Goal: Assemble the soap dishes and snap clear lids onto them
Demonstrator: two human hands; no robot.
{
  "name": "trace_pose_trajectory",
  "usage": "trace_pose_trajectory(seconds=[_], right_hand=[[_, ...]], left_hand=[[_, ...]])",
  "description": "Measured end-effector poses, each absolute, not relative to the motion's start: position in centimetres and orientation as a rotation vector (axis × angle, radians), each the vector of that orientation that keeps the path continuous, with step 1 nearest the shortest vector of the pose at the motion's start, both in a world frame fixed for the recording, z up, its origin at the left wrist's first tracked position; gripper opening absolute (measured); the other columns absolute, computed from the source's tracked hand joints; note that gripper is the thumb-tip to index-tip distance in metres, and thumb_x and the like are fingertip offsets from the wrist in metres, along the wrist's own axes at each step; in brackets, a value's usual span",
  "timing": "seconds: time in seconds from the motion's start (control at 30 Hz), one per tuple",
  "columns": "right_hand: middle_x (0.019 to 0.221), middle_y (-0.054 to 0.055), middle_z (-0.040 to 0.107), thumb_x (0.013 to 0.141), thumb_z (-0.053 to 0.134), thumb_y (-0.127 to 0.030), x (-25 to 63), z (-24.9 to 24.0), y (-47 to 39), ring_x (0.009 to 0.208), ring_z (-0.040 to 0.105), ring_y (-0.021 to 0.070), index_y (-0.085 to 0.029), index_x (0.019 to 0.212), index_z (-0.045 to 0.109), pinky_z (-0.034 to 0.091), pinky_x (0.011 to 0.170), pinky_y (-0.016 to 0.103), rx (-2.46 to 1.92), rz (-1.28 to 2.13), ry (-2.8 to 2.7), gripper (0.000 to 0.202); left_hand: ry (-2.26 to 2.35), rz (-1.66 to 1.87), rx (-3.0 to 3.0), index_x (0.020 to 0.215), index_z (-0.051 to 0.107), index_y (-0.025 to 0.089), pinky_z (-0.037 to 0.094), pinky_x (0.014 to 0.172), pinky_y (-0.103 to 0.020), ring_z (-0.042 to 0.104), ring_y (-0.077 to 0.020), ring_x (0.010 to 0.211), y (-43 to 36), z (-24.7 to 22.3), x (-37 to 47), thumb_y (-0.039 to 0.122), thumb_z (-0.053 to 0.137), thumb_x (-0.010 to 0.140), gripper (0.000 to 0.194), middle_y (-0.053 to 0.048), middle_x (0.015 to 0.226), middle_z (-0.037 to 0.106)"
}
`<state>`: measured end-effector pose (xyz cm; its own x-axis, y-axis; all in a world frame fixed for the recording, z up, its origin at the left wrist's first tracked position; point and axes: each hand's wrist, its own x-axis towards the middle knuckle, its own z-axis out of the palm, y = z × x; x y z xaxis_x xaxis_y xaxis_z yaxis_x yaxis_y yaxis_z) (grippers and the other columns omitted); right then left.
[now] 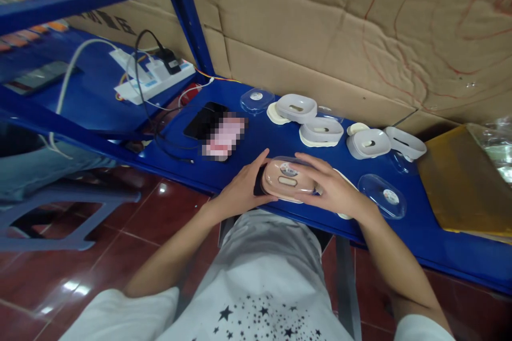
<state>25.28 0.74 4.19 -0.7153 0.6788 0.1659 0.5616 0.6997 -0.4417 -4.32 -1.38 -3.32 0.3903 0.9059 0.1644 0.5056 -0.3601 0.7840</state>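
Note:
A pinkish-tan oval case with a clear cover and a small round label is near the front edge of the blue table. My left hand curves round its left end, thumb and fingers on the rim. On the other side, my right hand grips the case's right end, fingers over the clear cover. Just right of my right hand, a cream piece is partly hidden under it. Further right lies a loose clear cover with a round label.
Grey-white oval cases stand along the back. Another clear cover lies back left. A black phone and a pixelated pink item are at left, a power strip beyond. A yellow envelope lies at right.

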Motion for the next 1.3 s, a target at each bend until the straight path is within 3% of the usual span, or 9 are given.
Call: trace_pose_trajectory(seconds=[0.23,0.5,0.67,0.8,0.9,1.0,1.07,1.23,1.3], right_hand=[[0.170,0.015,0.048,0.105,0.067,-0.047,24.1,2.7,-0.1,0.158,0.046,0.0345,-0.029,0.167,0.042,0.047,0.125,0.060,-0.928,0.348,-2.675,0.069],[0.177,0.020,0.034,0.105,0.067,-0.043,23.5,1.2,-1.4,0.163,0.036,0.0413,-0.024,0.174,0.028,0.042,0.129,0.061,-0.923,-0.041,-2.742,0.082],[0.179,0.018,0.030,0.105,0.066,-0.043,22.4,0.6,-1.2,0.165,0.030,0.0411,-0.026,0.176,0.020,0.039,0.130,0.063,-0.973,-0.011,-2.688,0.086],[0.181,0.016,0.025,0.108,0.060,-0.047,23.5,2.3,-0.5,0.168,0.023,0.0358,-0.026,0.177,0.017,0.034,0.132,0.061,-0.892,0.135,-2.715,0.083],[0.174,0.015,0.042,0.111,0.055,-0.047,26.5,4.2,-1.4,0.163,0.037,0.0338,-0.025,0.173,0.028,0.035,0.131,0.059,-1.063,0.087,-2.557,0.072],[0.150,0.017,0.067,0.112,0.054,-0.043,29.2,4.1,-3.9,0.142,0.060,0.0361,-0.022,0.158,0.054,0.042,0.122,0.060,-1.429,-0.085,-2.339,0.051],[0.142,0.017,0.072,0.112,0.053,-0.042,29.9,3.1,-5.4,0.135,0.065,0.0361,-0.022,0.150,0.062,0.041,0.121,0.063,-1.541,-0.092,-2.365,0.044],[0.173,0.007,0.046,0.114,0.047,-0.041,30.3,1.5,-5.4,0.161,0.042,0.0252,-0.034,0.168,0.039,0.032,0.133,0.056,-1.291,0.354,-2.559,0.055],[0.178,0.006,0.037,0.113,0.049,-0.046,32.2,1.6,-4.8,0.165,0.034,0.0267,-0.036,0.170,0.035,0.028,0.135,0.058,-1.396,0.310,-2.457,0.060]], left_hand=[[1.151,0.756,2.095,0.175,0.012,0.034,0.033,0.132,-0.057,0.039,-0.0366,0.162,-1.1,-2.7,-4.2,0.057,0.082,0.092,0.112,-0.015,0.176,0.037],[1.056,0.788,2.164,0.172,0.030,0.033,0.037,0.131,-0.057,0.044,-0.0341,0.157,-0.9,-2.6,-4.5,0.057,0.074,0.099,0.088,-0.015,0.170,0.044],[1.025,0.838,2.140,0.172,0.029,0.033,0.038,0.131,-0.056,0.045,-0.0331,0.157,-0.9,-2.6,-4.7,0.052,0.074,0.100,0.087,-0.015,0.169,0.044],[1.053,0.874,2.212,0.168,0.039,0.035,0.040,0.130,-0.054,0.038,-0.0338,0.162,-0.9,-3.0,-4.7,0.044,0.071,0.104,0.072,-0.013,0.176,0.031],[1.199,0.947,2.297,0.165,0.042,0.031,0.041,0.129,-0.057,0.037,-0.0347,0.162,-0.9,-3.2,-4.3,0.035,0.065,0.107,0.063,-0.016,0.175,0.031],[1.437,1.160,2.364,0.170,0.031,0.023,0.037,0.130,-0.063,0.030,-0.0400,0.165,-1.1,-3.2,-3.2,0.026,0.067,0.105,0.075,-0.023,0.175,0.027],[1.466,1.277,2.452,0.172,0.027,0.024,0.036,0.129,-0.064,0.027,-0.0414,0.165,-1.6,-3.0,-2.1,0.021,0.067,0.103,0.079,-0.024,0.175,0.027],[0.887,0.878,2.822,0.163,0.045,0.025,0.043,0.125,-0.056,0.040,-0.0372,0.159,-3.1,-2.1,1.4,0.029,0.064,0.107,0.060,-0.020,0.171,0.040],[0.800,0.665,2.861,0.154,0.055,0.023,0.042,0.124,-0.059,0.042,-0.0383,0.158,-3.2,-1.8,2.2,0.037,0.061,0.109,0.048,-0.018,0.169,0.045]])
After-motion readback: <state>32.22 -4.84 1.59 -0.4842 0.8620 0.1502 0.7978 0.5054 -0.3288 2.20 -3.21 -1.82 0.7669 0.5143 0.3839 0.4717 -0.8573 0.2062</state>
